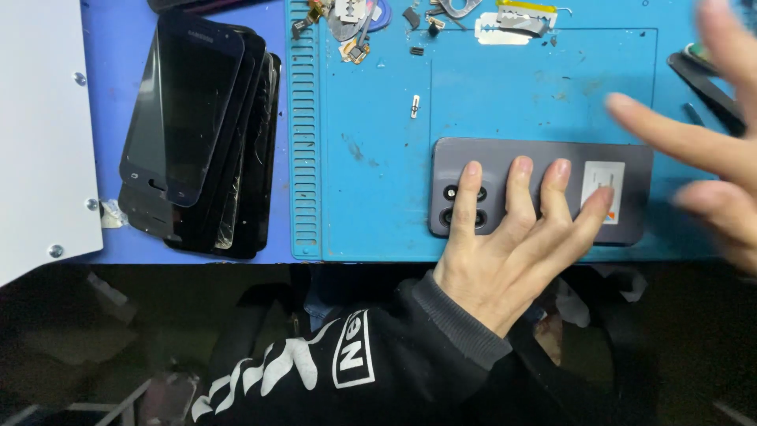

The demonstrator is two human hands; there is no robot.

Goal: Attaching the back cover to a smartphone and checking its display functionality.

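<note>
Right hand (pixel 714 150) blurred, cut by right edge; left hand (pixel 512 244) hides phone (pixel 544 158) near edge.

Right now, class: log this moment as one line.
left hand: fingers flat on grey phone, face-down | right hand: open, raised, blurred | surface: blue repair mat

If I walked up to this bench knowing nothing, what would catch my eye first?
Probably the left hand spread flat on a grey phone lying face down at the near edge of the blue mat. The right hand is a blur in the air at the right edge. A fanned stack of dark phone screens lies to the left.
</note>
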